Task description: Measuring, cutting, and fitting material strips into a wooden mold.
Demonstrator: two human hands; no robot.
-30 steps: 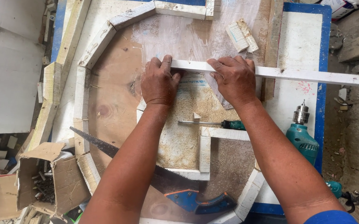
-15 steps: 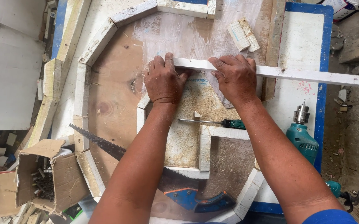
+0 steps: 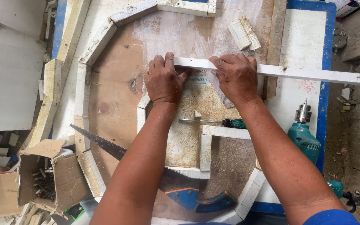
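White-painted wooden strip (image 3: 296,74), long, thin and straight, lying across the sawdusty plywood board (image 3: 117,104), left hand (image 3: 163,81) pressing its near end, right hand (image 3: 235,77) clamped over it just beside, screwdriver (image 3: 213,122) below the strip

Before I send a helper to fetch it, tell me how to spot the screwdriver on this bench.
Start at the big plywood board ringed with white wooden blocks. Between the person's two forearms, just below the left hand and right hand pressing the long white strip, lies the screwdriver on sawdust. Unlike the teal drill or the saw, it is thin, with a dark green handle.
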